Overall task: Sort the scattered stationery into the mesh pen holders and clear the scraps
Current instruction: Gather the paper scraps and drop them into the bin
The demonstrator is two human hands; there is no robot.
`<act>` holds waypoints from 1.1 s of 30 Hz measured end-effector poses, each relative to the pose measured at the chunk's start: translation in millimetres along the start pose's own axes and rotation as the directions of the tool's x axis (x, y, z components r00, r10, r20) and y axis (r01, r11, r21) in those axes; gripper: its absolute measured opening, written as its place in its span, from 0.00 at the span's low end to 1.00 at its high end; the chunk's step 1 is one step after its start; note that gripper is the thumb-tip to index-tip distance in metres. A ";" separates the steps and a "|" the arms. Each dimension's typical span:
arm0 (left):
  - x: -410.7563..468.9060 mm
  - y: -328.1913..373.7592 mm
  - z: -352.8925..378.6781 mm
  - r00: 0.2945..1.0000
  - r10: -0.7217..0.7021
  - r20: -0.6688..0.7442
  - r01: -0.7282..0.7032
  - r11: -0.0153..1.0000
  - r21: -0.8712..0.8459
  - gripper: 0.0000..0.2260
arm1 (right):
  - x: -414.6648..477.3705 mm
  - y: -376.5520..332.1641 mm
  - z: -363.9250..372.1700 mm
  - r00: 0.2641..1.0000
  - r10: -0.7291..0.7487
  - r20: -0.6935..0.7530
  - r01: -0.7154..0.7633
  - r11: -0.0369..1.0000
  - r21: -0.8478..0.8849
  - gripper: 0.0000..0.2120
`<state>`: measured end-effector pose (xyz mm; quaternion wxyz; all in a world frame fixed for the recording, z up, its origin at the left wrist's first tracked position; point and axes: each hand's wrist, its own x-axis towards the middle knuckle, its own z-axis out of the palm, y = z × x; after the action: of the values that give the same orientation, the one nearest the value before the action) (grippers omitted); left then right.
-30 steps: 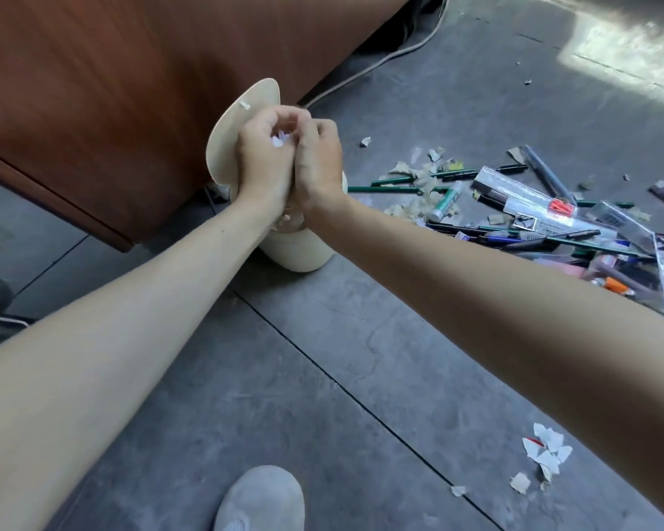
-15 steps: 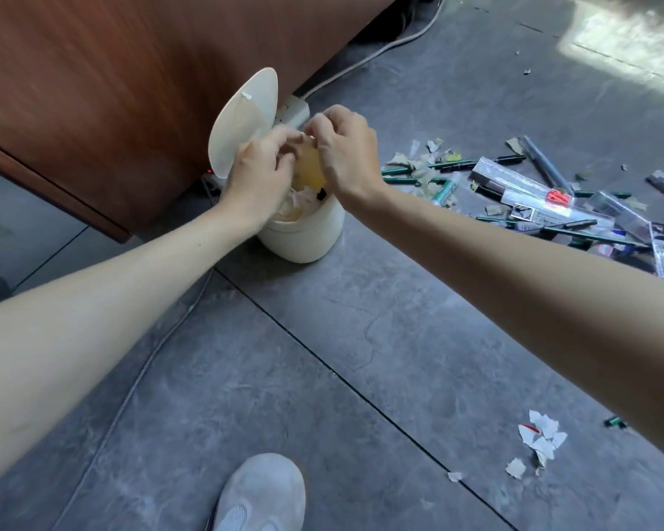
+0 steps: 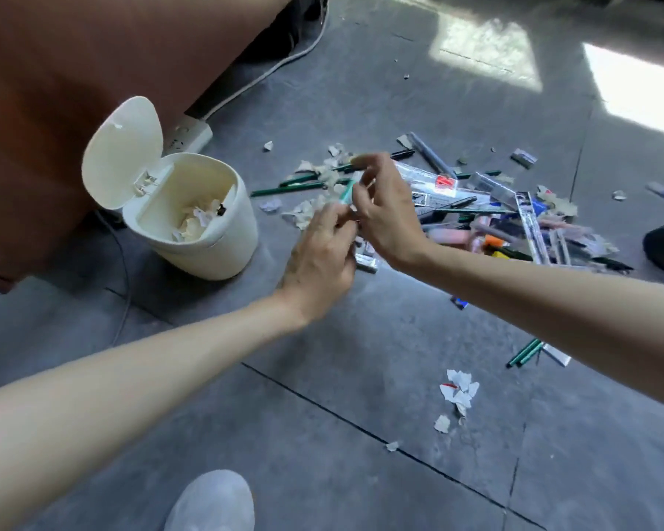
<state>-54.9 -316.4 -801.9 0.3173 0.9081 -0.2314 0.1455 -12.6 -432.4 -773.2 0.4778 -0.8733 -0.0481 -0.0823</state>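
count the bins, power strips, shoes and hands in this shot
bins: 1, the cream bin, lid open, scraps inside
power strips: 1, the white power strip behind the bin
shoes: 1, the grey shoe at the bottom edge
hands: 2, the left hand and the right hand, close together over the floor
total: 5

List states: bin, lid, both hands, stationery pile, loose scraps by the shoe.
bin, upright, holds paper scraps
lid, open, tipped back
left hand, fingers against right hand, grip unclear
right hand, fingers loosely curled, grip unclear
stationery pile, scattered on floor, unsorted
loose scraps, on floor, not cleared
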 end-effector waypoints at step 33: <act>-118.3 87.7 137.3 0.630 0.485 0.607 -0.538 0.836 -0.108 0.29 | -219.4 118.9 -125.1 0.790 0.605 0.096 -0.531 0.754 -0.387 0.18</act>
<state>-184.5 -426.7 -909.8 0.1324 0.8135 -0.5628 -0.0626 -220.8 -603.0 -846.8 0.3137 -0.9184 0.1845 0.1555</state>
